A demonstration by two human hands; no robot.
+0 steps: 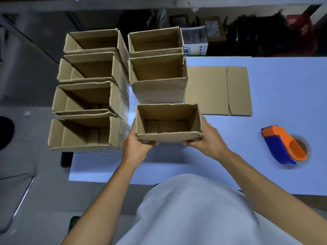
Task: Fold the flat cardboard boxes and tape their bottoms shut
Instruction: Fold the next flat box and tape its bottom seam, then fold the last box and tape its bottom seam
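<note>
two hands, left hand [137, 145] and right hand [206, 138], each clamped on a lower corner of an open-topped corrugated box [169, 123] held above the pale worktop [230, 156]. beyond: more folded boxes [157, 75], flat cardboard [218, 90], orange-blue tape dispenser [283, 145] rightward.

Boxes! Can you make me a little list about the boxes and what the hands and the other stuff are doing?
held box: open-topped cardboard box, upright, in front of the person
left hand: grips the box's left near corner
right hand: grips the box's right near corner
finished boxes: four in the left column, two in the middle column, all open side up
flat box: unfolded, lying on the table to the right of the middle column
tape dispenser: orange and blue, on the table at the right, untouched
</note>
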